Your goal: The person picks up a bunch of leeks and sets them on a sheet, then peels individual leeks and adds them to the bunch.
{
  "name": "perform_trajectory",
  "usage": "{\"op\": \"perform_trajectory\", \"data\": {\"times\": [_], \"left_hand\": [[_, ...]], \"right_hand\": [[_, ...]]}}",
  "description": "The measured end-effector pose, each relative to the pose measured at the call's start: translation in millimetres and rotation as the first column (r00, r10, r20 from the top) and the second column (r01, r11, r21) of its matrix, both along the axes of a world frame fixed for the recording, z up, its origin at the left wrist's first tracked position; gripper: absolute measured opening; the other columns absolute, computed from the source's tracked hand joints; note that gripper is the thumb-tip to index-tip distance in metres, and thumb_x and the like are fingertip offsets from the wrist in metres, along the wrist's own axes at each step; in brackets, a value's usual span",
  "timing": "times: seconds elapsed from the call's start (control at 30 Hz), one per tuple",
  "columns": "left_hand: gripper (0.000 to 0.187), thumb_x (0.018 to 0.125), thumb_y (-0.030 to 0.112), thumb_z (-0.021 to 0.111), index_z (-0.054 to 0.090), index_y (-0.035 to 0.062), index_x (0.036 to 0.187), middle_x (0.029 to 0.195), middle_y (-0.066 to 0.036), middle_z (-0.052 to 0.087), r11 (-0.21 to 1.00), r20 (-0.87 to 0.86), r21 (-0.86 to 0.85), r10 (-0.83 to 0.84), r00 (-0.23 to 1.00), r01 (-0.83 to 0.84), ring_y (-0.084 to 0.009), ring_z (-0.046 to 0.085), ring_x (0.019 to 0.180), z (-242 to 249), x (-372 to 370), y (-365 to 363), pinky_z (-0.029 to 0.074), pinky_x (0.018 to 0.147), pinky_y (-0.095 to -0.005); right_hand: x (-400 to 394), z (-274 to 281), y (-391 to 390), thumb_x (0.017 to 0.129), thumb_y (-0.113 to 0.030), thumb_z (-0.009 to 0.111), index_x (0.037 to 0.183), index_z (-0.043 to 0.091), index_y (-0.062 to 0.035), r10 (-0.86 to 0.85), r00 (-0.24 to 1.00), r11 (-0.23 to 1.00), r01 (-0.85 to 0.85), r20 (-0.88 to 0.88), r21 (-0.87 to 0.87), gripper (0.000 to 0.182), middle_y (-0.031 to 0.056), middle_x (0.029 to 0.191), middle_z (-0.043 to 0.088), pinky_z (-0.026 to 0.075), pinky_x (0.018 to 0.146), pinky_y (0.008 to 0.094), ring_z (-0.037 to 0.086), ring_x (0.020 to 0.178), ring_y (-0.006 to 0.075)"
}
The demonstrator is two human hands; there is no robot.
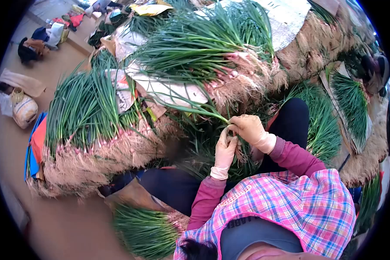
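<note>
In front of my lap I hold a small bunch of spring onions (pixel 210 112), its green leaves stretching to the upper left. My right hand (pixel 252 130), in a pale thin glove, is closed on the stalks near their lower end. Just below it my left hand (pixel 225 152), gloved alike, has its fingers bent against the same bunch, touching the right fingers. Roots hang under the hands, and the bulbs are mostly hidden by my fingers. Loose green leaves (pixel 199 162) lie beneath and beside my hands.
A large pile of spring onions (pixel 203 47) lies ahead, with another pile (pixel 86 112) at left, roots facing me. More bunches (pixel 147 229) rest at lower left and on the right (pixel 351 104). Bags (pixel 24 108) sit on the brown floor (pixel 73 229).
</note>
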State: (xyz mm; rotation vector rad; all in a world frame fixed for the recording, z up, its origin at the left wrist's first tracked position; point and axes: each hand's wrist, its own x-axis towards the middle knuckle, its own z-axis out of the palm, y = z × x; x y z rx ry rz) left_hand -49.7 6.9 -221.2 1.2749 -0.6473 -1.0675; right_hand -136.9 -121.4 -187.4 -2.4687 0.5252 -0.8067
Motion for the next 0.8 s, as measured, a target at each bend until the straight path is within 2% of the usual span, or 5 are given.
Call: {"op": "perform_trajectory", "data": {"times": [0.23, 0.3, 0.43, 0.6, 0.8], "left_hand": [[0.065, 0.097, 0.007, 0.053, 0.017, 0.0060, 0.152, 0.080, -0.003, 0.061, 0.997, -0.138, -0.045, 0.052, 0.989, -0.059, -0.0084, 0.058, 0.070, -2, -2, 1, 0.049, 0.065, -0.0224], [0.065, 0.097, 0.005, 0.052, 0.018, 0.0091, 0.152, 0.079, -0.003, 0.061, 0.998, -0.073, -0.048, -0.033, 0.997, 0.030, -0.0084, 0.058, 0.071, 0, -7, 4, 0.049, 0.067, -0.0228], [0.065, 0.097, 0.002, 0.050, 0.018, 0.0119, 0.152, 0.099, -0.008, 0.063, 0.993, -0.204, -0.114, 0.008, 0.979, -0.032, -0.0092, 0.060, 0.073, -7, -10, 8, 0.053, 0.070, -0.0236], [0.054, 0.095, -0.001, 0.046, 0.031, 0.0095, 0.145, 0.100, -0.006, 0.058, 0.955, -0.241, -0.225, 0.137, 0.961, -0.193, -0.0099, 0.057, 0.077, 10, 5, 10, 0.050, 0.066, -0.0209], [0.041, 0.102, 0.023, 0.048, 0.042, 0.0118, 0.141, 0.066, 0.006, 0.038, 0.933, -0.235, -0.120, 0.306, 0.923, -0.339, -0.0027, 0.030, 0.051, 20, 2, 9, 0.023, 0.043, -0.0174]], "right_hand": [[6, -21, -2, 0.086, -0.024, 0.066, 0.074, 0.056, -0.0091, -0.162, 0.981, 0.972, 0.177, 0.102, -0.156, 0.022, 0.0100, 0.062, 0.057, 0.046, 0.052, 0.0395, 0.059, 0.059, 0.0293], [13, -20, -18, 0.095, -0.021, 0.060, 0.084, 0.062, -0.0077, -0.379, 0.813, 0.574, -0.169, 0.443, 0.801, 0.018, -0.0031, 0.069, 0.056, 0.036, 0.053, 0.0215, 0.046, 0.057, 0.0078], [-11, 8, -56, 0.099, -0.020, 0.055, 0.083, 0.061, -0.0086, -0.501, 0.684, 0.647, -0.112, 0.531, 0.754, 0.020, -0.0066, 0.072, 0.054, 0.031, 0.052, 0.0179, 0.040, 0.058, 0.0013], [-69, -72, -23, 0.078, -0.037, 0.070, 0.089, 0.068, -0.0074, 0.336, 0.765, 0.885, -0.058, -0.549, 0.462, 0.032, 0.0141, 0.083, 0.068, 0.051, 0.076, 0.0438, 0.066, 0.083, 0.0334], [-25, 19, -44, 0.093, -0.021, 0.061, 0.102, 0.068, -0.0043, -0.046, 0.982, 0.922, -0.029, 0.184, 0.385, 0.020, 0.0096, 0.092, 0.072, 0.051, 0.073, 0.0288, 0.066, 0.082, 0.0138]]}}
